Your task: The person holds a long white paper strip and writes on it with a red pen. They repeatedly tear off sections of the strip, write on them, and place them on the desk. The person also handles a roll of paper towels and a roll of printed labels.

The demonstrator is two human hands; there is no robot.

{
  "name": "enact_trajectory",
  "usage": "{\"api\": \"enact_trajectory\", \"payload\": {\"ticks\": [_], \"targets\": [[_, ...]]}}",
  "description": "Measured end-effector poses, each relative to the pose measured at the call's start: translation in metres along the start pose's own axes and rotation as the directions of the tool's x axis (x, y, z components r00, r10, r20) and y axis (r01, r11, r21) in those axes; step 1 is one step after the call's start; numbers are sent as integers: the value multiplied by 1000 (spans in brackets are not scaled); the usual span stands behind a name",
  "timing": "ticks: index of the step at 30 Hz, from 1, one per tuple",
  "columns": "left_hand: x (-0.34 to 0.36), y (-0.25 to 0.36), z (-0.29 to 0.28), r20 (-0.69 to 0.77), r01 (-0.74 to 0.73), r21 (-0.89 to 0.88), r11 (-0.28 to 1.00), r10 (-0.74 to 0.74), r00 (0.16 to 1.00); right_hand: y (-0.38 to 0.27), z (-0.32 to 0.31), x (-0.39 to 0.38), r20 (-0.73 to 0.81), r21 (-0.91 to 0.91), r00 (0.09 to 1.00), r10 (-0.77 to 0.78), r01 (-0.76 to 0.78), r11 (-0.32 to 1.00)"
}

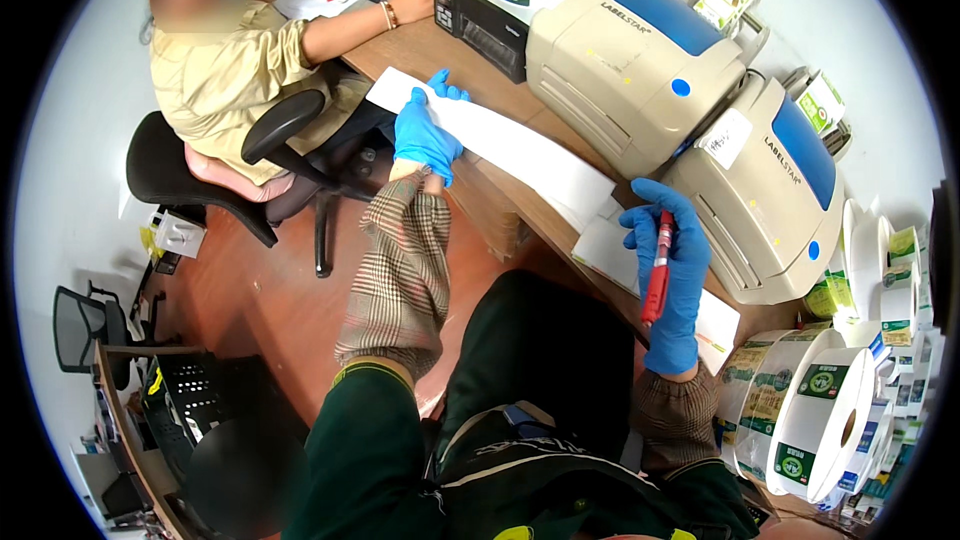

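My left hand (425,135), in a blue glove, grips the far end of a long white paper strip (510,150), which stretches along the desk's near edge. My right hand (682,275), also gloved in blue, holds a red pen (655,285) upright in its curled fingers, right of the strip and in front of the right label printer (745,190). More white paper (600,245) lies on the desk below the strip's right end, partly hidden by my right hand.
A co-worker (220,90) sits on a chair (150,165) at the left, one arm reaching onto the desk (390,50). Another label printer (615,70), a black printer (480,35), label rolls (825,425) and a wooden-edged desk (130,440) at lower left surround me.
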State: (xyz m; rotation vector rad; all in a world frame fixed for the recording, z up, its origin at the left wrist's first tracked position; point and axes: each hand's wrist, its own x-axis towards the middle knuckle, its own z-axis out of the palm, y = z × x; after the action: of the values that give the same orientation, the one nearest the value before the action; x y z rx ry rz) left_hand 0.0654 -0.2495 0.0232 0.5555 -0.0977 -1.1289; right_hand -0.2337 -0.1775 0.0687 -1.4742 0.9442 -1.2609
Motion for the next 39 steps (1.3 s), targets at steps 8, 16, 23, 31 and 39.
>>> {"api": "enact_trajectory", "payload": {"ticks": [8,16,23,31,39], "targets": [[17,-12,-9,159,-93,76,993,80,984,16,-8,-4,-69,-158,994,-86,75,985],[21,-17,-18,240,-171,6,985,165,957,-4,-31,-28,-107,-234,974,-202,173,957],[62,28,-77,552,404,-470,785,-96,828,9,-70,-51,231,-770,955,-186,296,566],[-36,64,-43,98,-244,30,969,240,966,35,-77,-56,219,-758,929,-298,354,548],[-82,123,-51,135,-290,-55,955,295,946,24,-62,-48,107,-742,906,-409,347,574]]}}
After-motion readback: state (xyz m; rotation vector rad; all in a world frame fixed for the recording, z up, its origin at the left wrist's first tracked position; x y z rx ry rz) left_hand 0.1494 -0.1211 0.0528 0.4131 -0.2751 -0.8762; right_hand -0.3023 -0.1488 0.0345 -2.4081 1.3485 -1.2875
